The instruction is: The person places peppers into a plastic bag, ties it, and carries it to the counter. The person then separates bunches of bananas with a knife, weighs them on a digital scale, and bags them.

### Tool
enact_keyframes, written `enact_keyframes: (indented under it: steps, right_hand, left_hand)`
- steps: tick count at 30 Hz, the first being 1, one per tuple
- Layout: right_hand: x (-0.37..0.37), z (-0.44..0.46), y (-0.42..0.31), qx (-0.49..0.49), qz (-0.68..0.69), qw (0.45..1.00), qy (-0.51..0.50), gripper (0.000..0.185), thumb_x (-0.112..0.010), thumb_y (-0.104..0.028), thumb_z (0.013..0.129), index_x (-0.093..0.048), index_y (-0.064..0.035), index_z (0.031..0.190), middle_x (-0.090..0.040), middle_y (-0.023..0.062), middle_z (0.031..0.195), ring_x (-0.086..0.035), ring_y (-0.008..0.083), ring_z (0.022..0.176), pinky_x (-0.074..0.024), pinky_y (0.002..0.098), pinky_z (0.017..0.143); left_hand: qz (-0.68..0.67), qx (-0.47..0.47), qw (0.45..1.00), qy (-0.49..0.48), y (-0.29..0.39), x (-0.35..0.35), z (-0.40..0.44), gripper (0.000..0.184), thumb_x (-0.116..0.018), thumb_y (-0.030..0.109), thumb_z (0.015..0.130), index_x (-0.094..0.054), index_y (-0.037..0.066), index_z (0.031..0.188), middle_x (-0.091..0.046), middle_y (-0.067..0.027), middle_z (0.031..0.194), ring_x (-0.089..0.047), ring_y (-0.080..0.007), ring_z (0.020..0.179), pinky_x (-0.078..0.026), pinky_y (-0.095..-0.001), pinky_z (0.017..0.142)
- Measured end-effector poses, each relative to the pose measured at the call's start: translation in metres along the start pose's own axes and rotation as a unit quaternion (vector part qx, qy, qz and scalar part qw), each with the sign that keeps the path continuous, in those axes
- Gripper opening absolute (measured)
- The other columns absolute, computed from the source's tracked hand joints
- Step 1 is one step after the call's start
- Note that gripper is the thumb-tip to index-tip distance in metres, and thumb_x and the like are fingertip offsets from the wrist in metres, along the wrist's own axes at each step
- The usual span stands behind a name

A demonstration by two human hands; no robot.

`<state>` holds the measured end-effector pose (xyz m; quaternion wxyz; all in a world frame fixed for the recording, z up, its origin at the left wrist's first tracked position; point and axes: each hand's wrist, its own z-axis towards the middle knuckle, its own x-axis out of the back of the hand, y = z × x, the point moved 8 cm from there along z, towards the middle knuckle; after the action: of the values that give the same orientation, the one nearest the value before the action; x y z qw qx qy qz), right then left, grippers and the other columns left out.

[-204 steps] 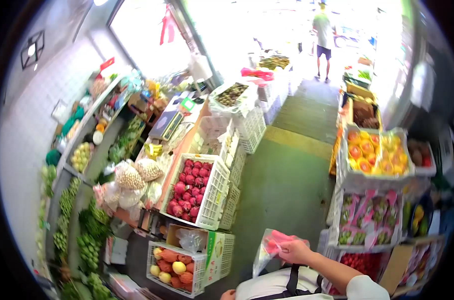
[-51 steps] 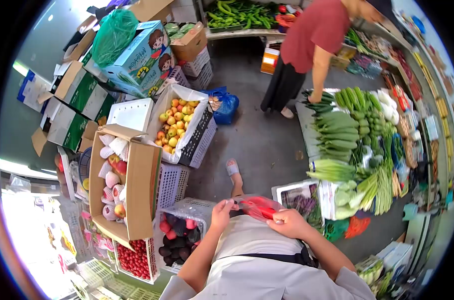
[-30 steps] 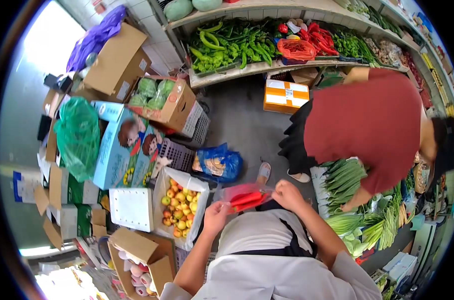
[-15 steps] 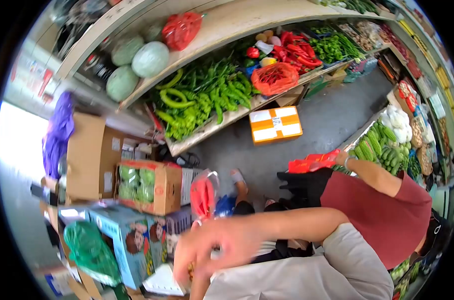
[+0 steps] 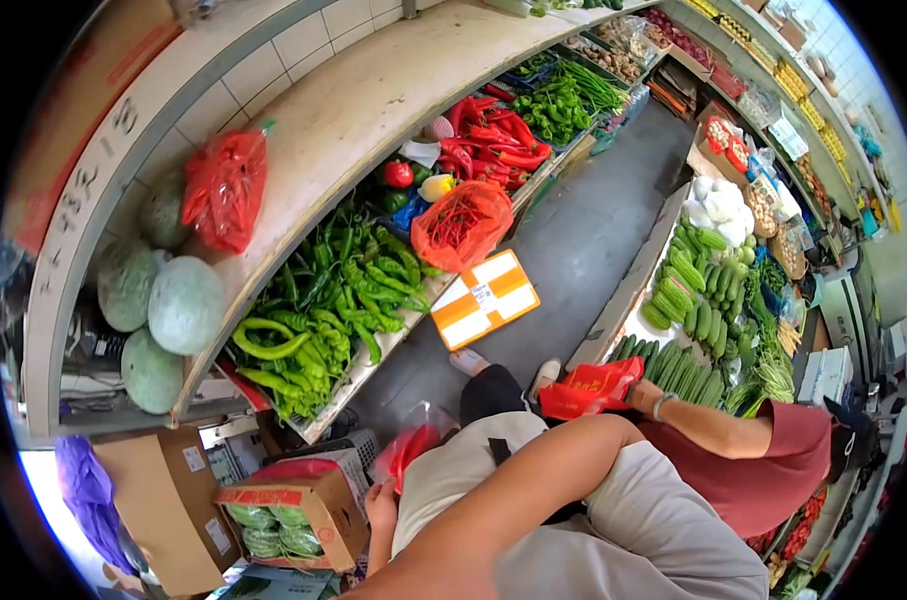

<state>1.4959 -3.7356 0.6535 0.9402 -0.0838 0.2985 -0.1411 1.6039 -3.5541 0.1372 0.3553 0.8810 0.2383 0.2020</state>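
My left hand [image 5: 381, 507] is low at the left of my body, its fingers closed on a plastic bag [image 5: 405, 452] that looks clear at the top and red below. What the bag holds I cannot make out. My right forearm [image 5: 493, 505] crosses in front of my light grey shirt towards the bottom left. The right hand itself lies beyond the lower edge of the view. Nearest to the left hand stands an open carton [image 5: 328, 515] with wrapped green vegetables [image 5: 273, 530].
A co-worker in a maroon shirt [image 5: 753, 470] holds a red bag [image 5: 588, 388] at my right. Ahead, a shelf bears green peppers [image 5: 323, 320], red chillies [image 5: 493, 140] and pale melons [image 5: 185, 305]. An orange-and-white box [image 5: 485, 300] lies on the floor. Cucumbers [image 5: 708, 320] fill the right-hand stand.
My view has turned left and the scene has shifted. My right hand, blurred in front of me before, has gone out of view at the bottom. The left hand has come into sight.
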Motion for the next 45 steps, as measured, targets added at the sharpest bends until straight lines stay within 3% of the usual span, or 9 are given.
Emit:
enact_keyframes:
  steps: [4, 8, 10, 12, 13, 17, 26, 33, 45]
  right_hand:
    - [0.045, -0.009, -0.042, -0.055, 0.013, 0.998, 0.012, 0.048, -0.060, -0.001, 0.089, -0.051, -0.0024, 0.135, -0.065, 0.0074, 0.115, -0.061, 0.0174, 0.105, -0.0479, 0.0355, 0.087]
    - [0.152, -0.090, -0.128, -0.115, -0.016, 0.977, 0.178, 0.044, -0.071, -0.003, 0.082, -0.056, -0.0049, 0.123, -0.065, 0.0051, 0.100, -0.062, 0.0147, 0.090, -0.0517, 0.0297, 0.085]
    - [0.241, -0.173, -0.198, 0.048, -0.074, 0.917, 0.390, 0.036, -0.072, -0.023, 0.093, -0.057, -0.0025, 0.118, -0.065, 0.0077, 0.099, -0.064, 0.0178, 0.092, -0.0539, 0.0344, 0.082]
    - [0.295, -0.284, -0.312, -0.045, -0.768, 0.472, 0.430, 0.012, -0.058, -0.015, 0.100, -0.064, -0.0046, 0.103, -0.067, 0.0031, 0.088, -0.065, 0.0151, 0.084, -0.0529, 0.0291, 0.075]
    - [0.344, -0.380, -0.342, 0.076, -0.432, 0.538, 0.720, 0.015, -0.058, -0.018, 0.101, -0.067, -0.0054, 0.098, -0.068, 0.0026, 0.089, -0.064, 0.0132, 0.082, -0.0524, 0.0280, 0.074]
    - [0.392, -0.562, -0.478, -0.145, -0.701, 0.169, 0.678, 0.030, -0.066, -0.024, 0.095, -0.068, 0.0012, 0.111, -0.071, 0.0169, 0.091, -0.070, 0.0280, 0.083, -0.0548, 0.0370, 0.079]
    - [0.527, -0.617, -0.547, -0.287, -0.759, 0.075, 0.580, 0.063, -0.070, -0.038, 0.085, -0.054, -0.0068, 0.138, -0.052, 0.0136, 0.145, -0.045, 0.0347, 0.136, -0.0374, 0.0530, 0.112]
    - [0.545, -0.574, -0.536, -0.363, -0.741, -0.087, 0.558, 0.047, -0.073, -0.026, 0.079, -0.056, -0.0006, 0.114, -0.057, 0.0180, 0.120, -0.055, 0.0322, 0.114, -0.0403, 0.0567, 0.102]
    - [0.574, -0.593, -0.577, -0.331, -0.795, -0.084, 0.502, 0.056, -0.057, -0.011, 0.092, -0.037, 0.0034, 0.142, -0.056, 0.0218, 0.129, -0.059, 0.0379, 0.114, -0.0529, 0.0447, 0.094]
  left_hand:
    - [-0.031, 0.056, 0.996, 0.054, -0.005, 0.001, 0.027, 0.020, -0.069, 0.022, 0.091, -0.065, 0.005, 0.079, -0.055, 0.0033, 0.065, -0.048, -0.0072, 0.059, -0.036, -0.0265, 0.056]
    - [0.525, -0.201, 0.820, 0.111, 0.004, 0.007, 0.028, 0.032, -0.064, 0.032, 0.096, -0.068, 0.001, 0.092, -0.061, -0.0038, 0.073, -0.053, -0.0132, 0.068, -0.041, -0.0345, 0.062]
    - [0.133, 0.033, 0.987, 0.081, 0.066, -0.012, 0.010, 0.031, -0.063, 0.031, 0.098, -0.068, 0.001, 0.092, -0.059, 0.0006, 0.069, -0.051, -0.0098, 0.065, -0.039, -0.0311, 0.058]
    - [-0.010, 0.128, 0.987, 0.099, 0.069, -0.030, -0.006, 0.023, -0.064, 0.023, 0.100, -0.069, 0.002, 0.092, -0.058, 0.0059, 0.071, -0.045, -0.0015, 0.062, -0.034, -0.0224, 0.055]
    - [-0.013, 0.154, 0.982, 0.110, 0.057, -0.030, -0.012, 0.023, -0.064, 0.023, 0.100, -0.069, 0.002, 0.092, -0.058, 0.0059, 0.071, -0.045, -0.0015, 0.062, -0.034, -0.0224, 0.055]
    - [0.016, 0.212, 0.966, 0.147, 0.038, -0.033, -0.029, 0.023, -0.064, 0.023, 0.100, -0.069, 0.002, 0.092, -0.058, 0.0060, 0.071, -0.045, -0.0015, 0.062, -0.034, -0.0223, 0.055]
    - [0.051, 0.277, 0.943, 0.178, 0.040, -0.047, -0.037, 0.023, -0.064, 0.023, 0.100, -0.069, 0.002, 0.093, -0.058, 0.0060, 0.071, -0.045, -0.0015, 0.062, -0.034, -0.0223, 0.055]
    - [0.055, 0.287, 0.937, 0.189, 0.049, -0.050, -0.039, 0.022, -0.064, 0.022, 0.100, -0.069, 0.002, 0.093, -0.058, 0.0060, 0.071, -0.045, -0.0015, 0.062, -0.034, -0.0223, 0.055]
    - [0.051, 0.285, 0.938, 0.192, 0.050, -0.057, -0.044, 0.021, -0.064, 0.022, 0.100, -0.070, 0.002, 0.094, -0.058, 0.0060, 0.072, -0.046, -0.0015, 0.063, -0.035, -0.0222, 0.055]
